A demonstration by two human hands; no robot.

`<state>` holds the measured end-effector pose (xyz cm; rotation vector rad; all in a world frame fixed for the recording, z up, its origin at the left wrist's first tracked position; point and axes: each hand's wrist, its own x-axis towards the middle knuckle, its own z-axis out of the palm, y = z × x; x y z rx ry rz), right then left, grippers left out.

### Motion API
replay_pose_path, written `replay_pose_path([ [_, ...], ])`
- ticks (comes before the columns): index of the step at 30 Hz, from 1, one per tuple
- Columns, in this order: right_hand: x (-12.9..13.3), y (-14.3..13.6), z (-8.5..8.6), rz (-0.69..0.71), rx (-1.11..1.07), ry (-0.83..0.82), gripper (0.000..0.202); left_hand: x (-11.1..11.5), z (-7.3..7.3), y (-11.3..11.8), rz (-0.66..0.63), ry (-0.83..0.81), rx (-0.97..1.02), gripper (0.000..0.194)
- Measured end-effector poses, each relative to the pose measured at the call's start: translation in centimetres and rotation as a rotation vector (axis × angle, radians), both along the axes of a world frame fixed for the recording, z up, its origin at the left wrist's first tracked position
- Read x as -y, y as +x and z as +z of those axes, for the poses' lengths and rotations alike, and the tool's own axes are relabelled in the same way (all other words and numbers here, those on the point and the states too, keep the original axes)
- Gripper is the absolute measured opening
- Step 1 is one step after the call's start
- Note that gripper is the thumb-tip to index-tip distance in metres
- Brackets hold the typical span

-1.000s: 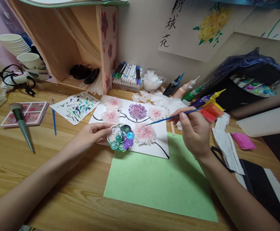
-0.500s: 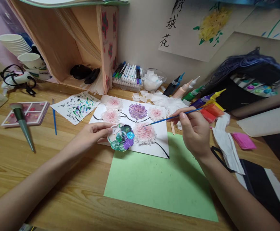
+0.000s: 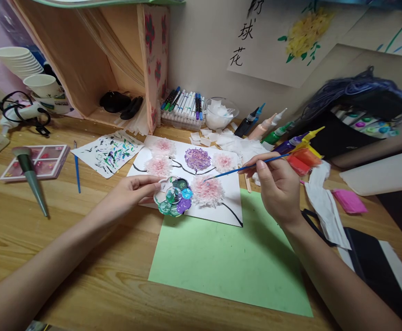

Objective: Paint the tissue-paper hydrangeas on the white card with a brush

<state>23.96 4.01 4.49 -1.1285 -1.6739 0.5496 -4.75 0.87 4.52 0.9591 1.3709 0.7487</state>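
My left hand (image 3: pixel 137 191) pinches the rim of a flower-shaped paint palette (image 3: pixel 172 196), its wells smeared with green, purple and blue paint. In my right hand (image 3: pixel 277 184) is a thin blue paintbrush (image 3: pixel 233 171); its tip meets the top of a large pink tissue-paper flower (image 3: pixel 208 191). That flower is on a white sheet (image 3: pixel 233 209) with painted black stems, several smaller pink flowers and one purple flower (image 3: pixel 197 159). The palette hangs over the sheet's lower left part and hides some of it.
Green paper (image 3: pixel 228 262) lies under the sheet's front edge. Behind stand a marker box (image 3: pixel 183 110), a glass bowl (image 3: pixel 221 114) of white paper bits and several paint bottles (image 3: pixel 277 134). On the left are a paint-stained sheet (image 3: pixel 107 154), a second blue brush (image 3: pixel 77 170) and a makeup brush (image 3: pixel 31 179).
Very little differs. The brush tip has shifted slightly left on the large pink flower, and both hands keep their hold. The whole view has moved by a small amount.
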Motion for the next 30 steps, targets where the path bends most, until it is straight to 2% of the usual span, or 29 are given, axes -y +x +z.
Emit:
replay_pose_path([
  [16, -0.1, 0.0, 0.2, -0.004, -0.020, 0.004, 0.016, 0.1, 0.0, 0.1, -0.003, 0.004, -0.011, 0.026],
  [20, 0.4, -0.2, 1.0, -0.015, -0.147, 0.012, 0.016, 0.0, -0.1, 0.0, -0.007, 0.011, -0.036, 0.025],
  [24, 1.8, -0.9, 1.8, 0.079, -0.283, -0.002, 0.017, 0.1, -0.1, 0.1, -0.006, 0.017, -0.024, 0.029],
  [30, 3.5, -1.3, 1.8, 0.211, 0.017, 0.047, 0.019, 0.1, 0.2, 0.3, -0.009, 0.019, -0.016, 0.022],
])
